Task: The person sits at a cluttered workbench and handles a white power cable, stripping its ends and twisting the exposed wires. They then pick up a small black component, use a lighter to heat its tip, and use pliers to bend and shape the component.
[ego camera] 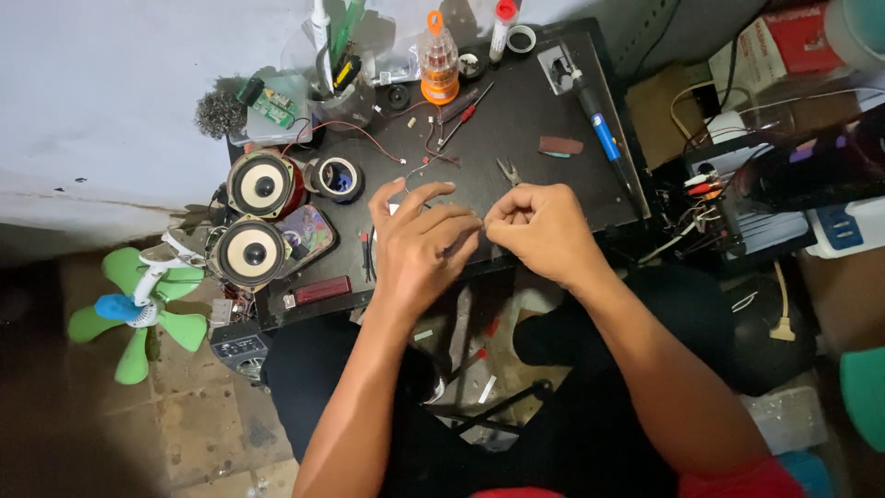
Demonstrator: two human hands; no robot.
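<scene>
While your two hands meet over the front edge of the black work board [525,120], your left hand [419,249] has its fingers curled in, thumb and forefinger drawn together at the tips, and your right hand [539,231] is bunched into a loose fist with its fingertips pressed toward the left ones. Between them you pinch a thin wire [433,152] that runs up the board in red and black strands; what sits right at the fingertips is too small to tell.

Just beyond your right hand lie small pliers [507,171], and farther right a blue-handled soldering iron [599,124] slants across the board. To your left stand two round speakers [258,217], one above the other, with a roll of tape [338,177] beside the upper one. A flat red rectangular case [323,290] lies at the board's near-left corner. At the back stands an orange-and-clear screwdriver bit holder [439,60]. A red and white carton [779,46] rests at the upper right, and a green fan [138,309] lies on the floor at left.
</scene>
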